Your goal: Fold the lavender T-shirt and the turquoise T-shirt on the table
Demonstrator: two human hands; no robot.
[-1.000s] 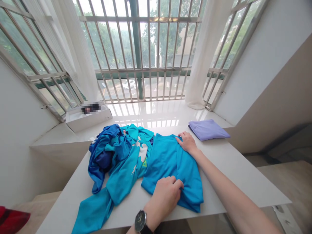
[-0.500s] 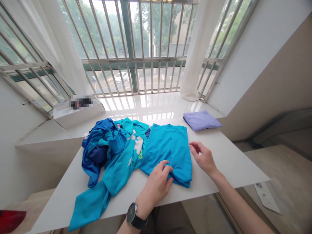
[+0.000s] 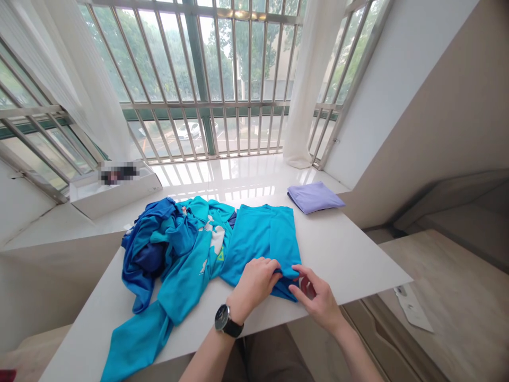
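Note:
A turquoise garment (image 3: 260, 246) lies folded flat on the white table (image 3: 350, 260), and its near edge is being lifted over itself. My left hand (image 3: 254, 284), with a black watch on the wrist, grips that near fold. My right hand (image 3: 316, 294) pinches the fold's right end between thumb and fingers. To the left, a heaped tangle of blue and turquoise clothes (image 3: 169, 249) touches the garment's left side. A folded lavender cloth (image 3: 314, 197) lies at the table's far end, beyond both hands.
Behind the table runs a glossy white windowsill (image 3: 222, 178) holding a white box (image 3: 115, 196) with a blurred item on it. Barred windows and white curtains rise beyond. The table's edges drop away at front and right, above a beige ledge (image 3: 445, 297).
My right hand has moved from the bare table onto the garment's near edge, and both hands now fold it. The garment looks shorter. The whole view has shifted as my head turned.

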